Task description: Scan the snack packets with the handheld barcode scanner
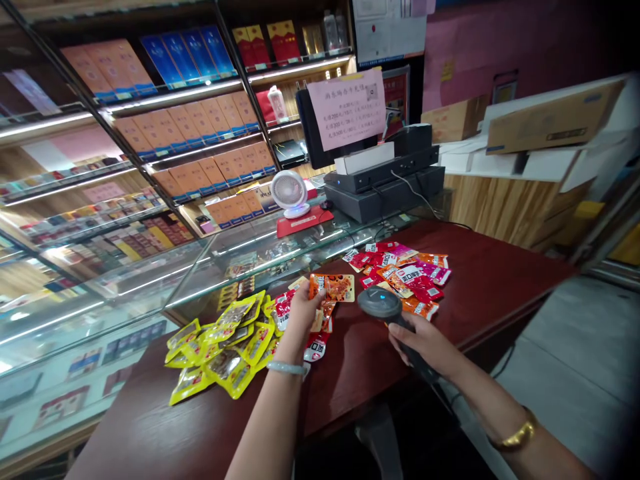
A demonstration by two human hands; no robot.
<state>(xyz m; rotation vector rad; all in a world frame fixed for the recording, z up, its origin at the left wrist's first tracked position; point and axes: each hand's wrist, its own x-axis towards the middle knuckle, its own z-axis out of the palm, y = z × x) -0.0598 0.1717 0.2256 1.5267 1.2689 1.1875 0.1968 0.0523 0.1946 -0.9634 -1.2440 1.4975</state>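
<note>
Shelves (210, 120) of boxed goods, lit by bright strips, fill the head view from nine to twelve o'clock, above glass display cases (150, 273). At twelve o'clock stands a monitor (304, 127) with a pink handwritten sheet (346, 110) over its screen; a white fan (290, 191) sits at about eleven, and a cardboard box (555, 119) lies at two. Across the lower middle runs a dark red-brown counter (480, 273). Near six o'clock the left hand (305, 311), a pale bangle (287, 368) at its wrist, pinches the left end of an orange packet (341, 288) between thumb and fingers — the packet is raised, its printed face showing. Red packets (316, 347) lie close by that hand, and a heap of yellow packets (233, 343) spreads at eight o'clock. At four o'clock the right hand (425, 341), a gold bangle (517, 433) on its forearm, is wrapped around the handle of a black scanner (379, 303), whose head appears just beside the orange packet. Towards three o'clock lies a loose pile of red, orange and purple packets (410, 273).
</note>
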